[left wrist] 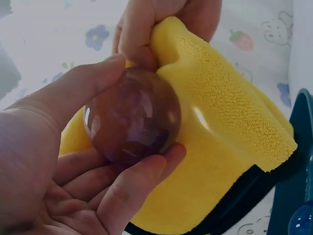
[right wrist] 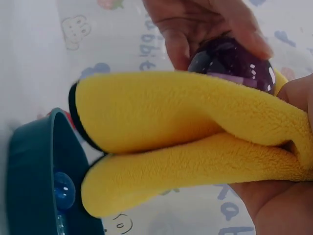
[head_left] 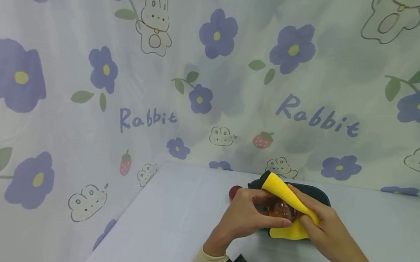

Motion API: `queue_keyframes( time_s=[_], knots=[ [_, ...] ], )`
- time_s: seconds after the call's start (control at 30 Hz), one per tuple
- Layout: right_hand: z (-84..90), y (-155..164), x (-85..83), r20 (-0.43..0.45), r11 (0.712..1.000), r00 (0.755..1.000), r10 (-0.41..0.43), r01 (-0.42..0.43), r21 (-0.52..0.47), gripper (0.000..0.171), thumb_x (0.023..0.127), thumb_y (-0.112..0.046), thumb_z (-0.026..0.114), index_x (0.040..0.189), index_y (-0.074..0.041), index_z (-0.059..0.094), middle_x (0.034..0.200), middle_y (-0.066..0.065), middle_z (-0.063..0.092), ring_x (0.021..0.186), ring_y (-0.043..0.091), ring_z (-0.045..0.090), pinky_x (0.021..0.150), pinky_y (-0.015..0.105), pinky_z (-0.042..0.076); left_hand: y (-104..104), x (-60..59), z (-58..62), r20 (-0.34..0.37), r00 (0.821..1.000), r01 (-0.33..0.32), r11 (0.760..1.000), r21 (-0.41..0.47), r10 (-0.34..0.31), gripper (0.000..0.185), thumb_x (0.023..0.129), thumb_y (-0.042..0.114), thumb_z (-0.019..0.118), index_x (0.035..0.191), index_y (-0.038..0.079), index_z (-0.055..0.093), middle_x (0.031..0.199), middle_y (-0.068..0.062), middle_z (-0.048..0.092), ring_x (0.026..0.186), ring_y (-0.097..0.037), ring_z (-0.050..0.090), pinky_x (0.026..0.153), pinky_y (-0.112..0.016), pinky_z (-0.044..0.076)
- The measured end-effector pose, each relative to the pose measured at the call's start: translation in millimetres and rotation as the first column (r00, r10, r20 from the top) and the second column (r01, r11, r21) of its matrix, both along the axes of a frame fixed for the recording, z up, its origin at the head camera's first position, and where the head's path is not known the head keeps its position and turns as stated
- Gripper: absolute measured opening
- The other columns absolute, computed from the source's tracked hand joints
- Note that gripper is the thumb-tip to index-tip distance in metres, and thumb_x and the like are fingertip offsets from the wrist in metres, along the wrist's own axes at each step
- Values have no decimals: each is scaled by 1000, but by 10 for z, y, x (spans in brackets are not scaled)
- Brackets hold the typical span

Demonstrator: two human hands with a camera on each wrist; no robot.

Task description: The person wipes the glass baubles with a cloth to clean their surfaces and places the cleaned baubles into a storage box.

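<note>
The left hand [head_left: 248, 214] grips a glossy purple-brown glass ball [left wrist: 132, 116], thumb over its top and fingers curled beneath, holding it above the table [head_left: 180, 225] just in front of a dark teal bowl [right wrist: 34, 166]. The right hand [head_left: 321, 229] clasps a folded yellow microfibre cloth [left wrist: 220, 142] with a dark underside and presses it against the ball's far side. In the head view the cloth and both hands hide nearly all of the ball and most of the bowl; only a reddish glint shows between the fingers. The bowl is cut off at the frame edge in both wrist views, with a blue marble [right wrist: 63, 190] visible inside it. A small red object [head_left: 234, 192] behind the left hand is mostly hidden, and what it is cannot be made out.
</note>
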State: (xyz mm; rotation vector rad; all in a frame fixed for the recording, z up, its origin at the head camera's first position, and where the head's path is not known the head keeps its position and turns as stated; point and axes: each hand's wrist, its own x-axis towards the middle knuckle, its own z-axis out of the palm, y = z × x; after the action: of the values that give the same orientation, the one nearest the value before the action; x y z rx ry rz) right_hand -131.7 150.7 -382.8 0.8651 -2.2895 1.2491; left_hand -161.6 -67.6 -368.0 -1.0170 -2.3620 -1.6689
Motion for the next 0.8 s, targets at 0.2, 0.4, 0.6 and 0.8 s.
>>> queue_keyframes(
  time_s=[0.2, 0.4, 0.6, 0.8],
  knots=[
    [-27, -7, -11, 55, 1000, 998, 12, -11, -27, 62, 95, 11, 52, 155, -2, 44, 121, 24, 68, 68, 3, 57, 56, 22, 52, -14, -17, -17, 18, 1000, 2, 999, 50, -3, 44, 81, 21, 90, 123, 17, 76, 115, 5, 79, 95, -1, 74, 82, -24, 63],
    [-16, -32, 15, 111, 999, 993, -39, 40, -9, 58, 99, 5, 53, 155, 2, 41, 110, 17, 69, 67, 4, 56, 59, 21, 53, -41, -45, -18, 43, 999, 15, 995, 95, -19, 45, 84, 22, 87, 127, 17, 75, 120, -2, 78, 98, -4, 75, 85, -27, 63],
    [4, -68, 42, 131, 994, 985, -108, 105, 28, 57, 99, 0, 58, 153, 8, 41, 123, 22, 70, 76, 4, 61, 69, 17, 59, -40, -68, -24, 50, 999, -15, 986, 167, 6, 42, 85, 25, 87, 124, 18, 76, 119, -7, 78, 100, -7, 75, 90, -34, 64],
    [-5, -106, 64, 107, 993, 988, -115, 114, 16, 57, 98, 0, 59, 152, 10, 42, 106, 15, 72, 71, 2, 60, 66, 18, 59, 0, -49, -35, 49, 997, -71, 966, 250, 60, 42, 86, 27, 86, 125, 17, 75, 118, -9, 78, 105, -11, 76, 91, -34, 64]
  ],
)
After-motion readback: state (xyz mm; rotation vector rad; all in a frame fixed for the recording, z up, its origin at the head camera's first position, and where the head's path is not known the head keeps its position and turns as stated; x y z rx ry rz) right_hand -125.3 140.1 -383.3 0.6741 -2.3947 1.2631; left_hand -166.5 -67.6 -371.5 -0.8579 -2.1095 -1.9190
